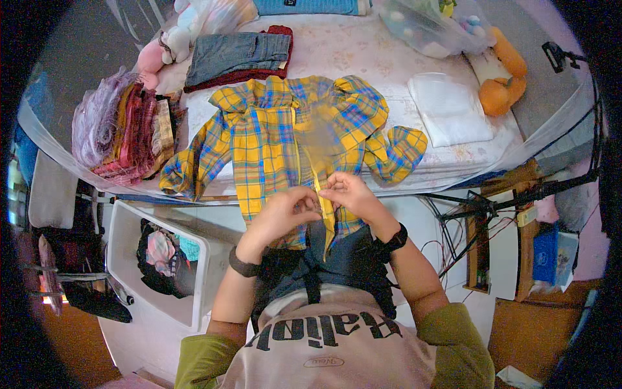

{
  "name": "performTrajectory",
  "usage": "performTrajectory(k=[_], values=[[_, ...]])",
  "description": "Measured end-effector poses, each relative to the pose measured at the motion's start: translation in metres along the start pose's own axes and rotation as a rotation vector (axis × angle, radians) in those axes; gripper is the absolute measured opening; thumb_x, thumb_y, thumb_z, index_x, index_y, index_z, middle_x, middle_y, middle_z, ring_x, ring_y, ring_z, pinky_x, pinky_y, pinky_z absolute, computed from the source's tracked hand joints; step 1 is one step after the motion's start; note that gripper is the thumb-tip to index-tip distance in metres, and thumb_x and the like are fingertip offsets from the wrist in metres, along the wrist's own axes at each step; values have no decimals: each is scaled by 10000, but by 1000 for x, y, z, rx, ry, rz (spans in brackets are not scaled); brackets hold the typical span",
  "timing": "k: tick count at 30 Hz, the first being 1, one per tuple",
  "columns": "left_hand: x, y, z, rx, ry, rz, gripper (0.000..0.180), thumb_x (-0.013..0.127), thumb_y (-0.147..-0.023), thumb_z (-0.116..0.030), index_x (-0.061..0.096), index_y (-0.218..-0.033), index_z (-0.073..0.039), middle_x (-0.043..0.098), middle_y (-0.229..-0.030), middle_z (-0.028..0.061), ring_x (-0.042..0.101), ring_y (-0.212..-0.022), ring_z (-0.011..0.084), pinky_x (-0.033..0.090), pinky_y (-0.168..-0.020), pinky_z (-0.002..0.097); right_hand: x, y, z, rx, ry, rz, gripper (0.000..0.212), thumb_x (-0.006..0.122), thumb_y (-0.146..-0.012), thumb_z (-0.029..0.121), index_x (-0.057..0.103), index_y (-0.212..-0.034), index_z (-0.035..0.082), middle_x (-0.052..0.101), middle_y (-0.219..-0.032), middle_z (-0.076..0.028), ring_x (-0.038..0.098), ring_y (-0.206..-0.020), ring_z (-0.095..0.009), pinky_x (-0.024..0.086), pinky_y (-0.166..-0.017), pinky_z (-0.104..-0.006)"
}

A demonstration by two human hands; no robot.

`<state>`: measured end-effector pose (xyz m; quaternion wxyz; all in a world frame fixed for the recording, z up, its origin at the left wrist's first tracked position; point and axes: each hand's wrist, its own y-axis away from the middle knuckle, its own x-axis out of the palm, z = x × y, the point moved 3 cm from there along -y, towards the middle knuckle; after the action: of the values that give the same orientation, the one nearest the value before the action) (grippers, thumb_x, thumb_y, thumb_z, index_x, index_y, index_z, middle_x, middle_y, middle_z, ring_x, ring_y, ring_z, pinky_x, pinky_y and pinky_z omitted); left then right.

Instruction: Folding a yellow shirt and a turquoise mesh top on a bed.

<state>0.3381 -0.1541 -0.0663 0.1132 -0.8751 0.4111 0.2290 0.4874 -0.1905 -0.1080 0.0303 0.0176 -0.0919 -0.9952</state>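
Clothes stack [120,133], lilac and dark red folds, at left of frame on the bed [350,42]. White bin [219,259] below it, lower left, dark clothes inside. Next rightward, upper left of centre: folded jeans [236,52] on a dark red garment [281,37]. Centre: yellow-and-blue plaid shirt [265,142], sleeves spread either side, lower part hanging over the bed edge toward the lap.

Left hand [288,211]: thumb and fingers curled narrow at the shirt's front; can't tell if cloth is pinched. Right hand [353,194]: fingertips closed on the yellow front edge [322,188]. Right of the shirt: white folded cloth [447,110], orange plush [508,81] beyond, black stand [479,202] lower down.

Risks, my guess: hanging hem could drag the shirt off the bed if tugged; the two front edges could end up mismatched if pinched at uneven heights; narrow edge might slip from a light fingertip hold.

Shirt relative to hands: most of it above them in frame, front edge between them, loose lower end below.
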Motion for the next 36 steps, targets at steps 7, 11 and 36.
performTrajectory(k=[7,11,36], values=[[2,7,15,-76,-44,-51,134,606,-679,-93,508,-721,-11,520,-623,67,491,-550,134,395,-520,250,4,0,-7,26,-42,-25,186,599,-727,149,464,-761,25,525,-674,-42,511,-625,-112,426,-574,-244],[1,12,12,-26,24,-66,102,588,-687,-75,522,-717,-2,518,-608,65,489,-557,113,398,-526,237,5,-2,-17,-39,11,-74,180,599,-724,137,461,-751,25,525,-663,-42,512,-606,-118,428,-558,-253],[0,18,12,-63,157,-73,86,603,-671,-82,568,-724,-24,551,-633,18,490,-579,71,386,-540,203,21,28,26,-344,371,78,229,673,-616,129,534,-768,30,455,-787,-54,489,-653,-128,409,-555,-223]])
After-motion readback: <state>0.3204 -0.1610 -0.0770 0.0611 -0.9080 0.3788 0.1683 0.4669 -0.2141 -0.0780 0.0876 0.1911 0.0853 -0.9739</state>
